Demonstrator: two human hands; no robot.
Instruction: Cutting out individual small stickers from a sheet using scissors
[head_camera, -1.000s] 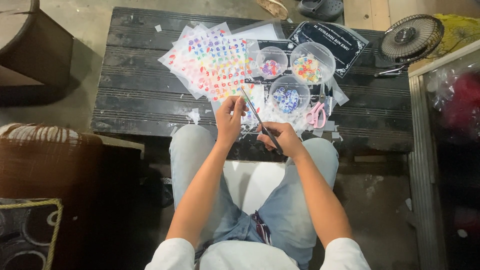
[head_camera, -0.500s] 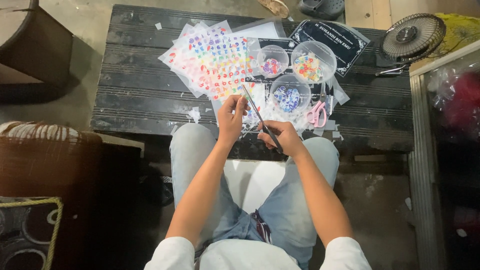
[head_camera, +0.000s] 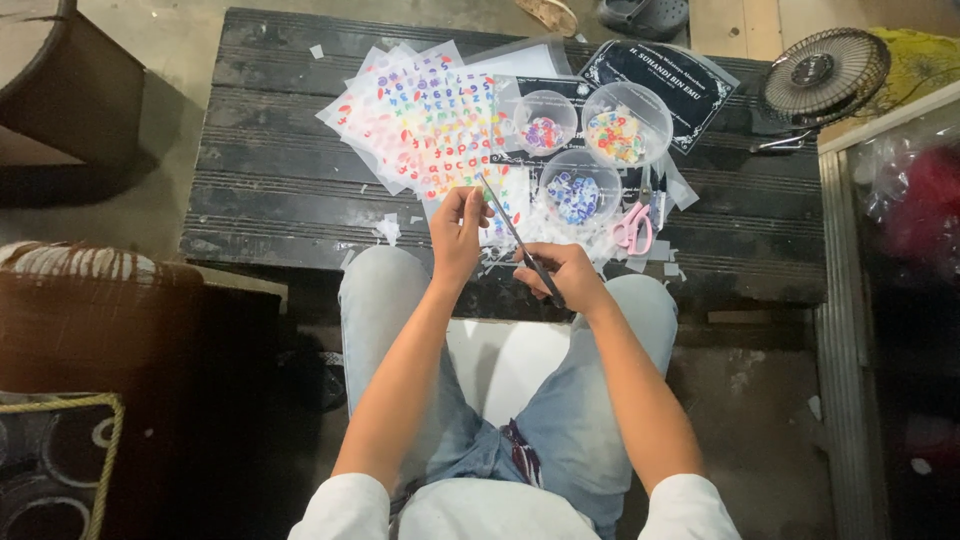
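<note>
Left hand: the left hand (head_camera: 458, 232) was raised over the near edge of the dark slatted wooden table (head_camera: 270, 190), thumb and fingertips pinched on a small piece — too small to identify, apparently a cut-out from the sheets.
Right hand: the right hand (head_camera: 562, 278) was closed around the handles of the long dark-bladed scissors (head_camera: 512, 232), fingers curled tight; the blades pointed up and away, toward the left fingertips.
Work piece location: between the two hands, just in front of the translucent sheets printed with small multicoloured letter shapes (head_camera: 430, 125), which lay fanned out on the table.
Containers: three round clear plastic tubs (head_camera: 580, 185) stood just right of the sheets, each holding sorted coloured pieces.
Spare tool: a pair of pink-handled scissors (head_camera: 634, 228) lay beside the nearest tub, among white paper trimmings (head_camera: 520, 240).
Other items: a small round black fan (head_camera: 822, 75) sat at the far right corner.
Technique note: judged from the grip, a clean cut called for turning the piece rather than the blades — fingertips kept clear of the cutting line.
</note>
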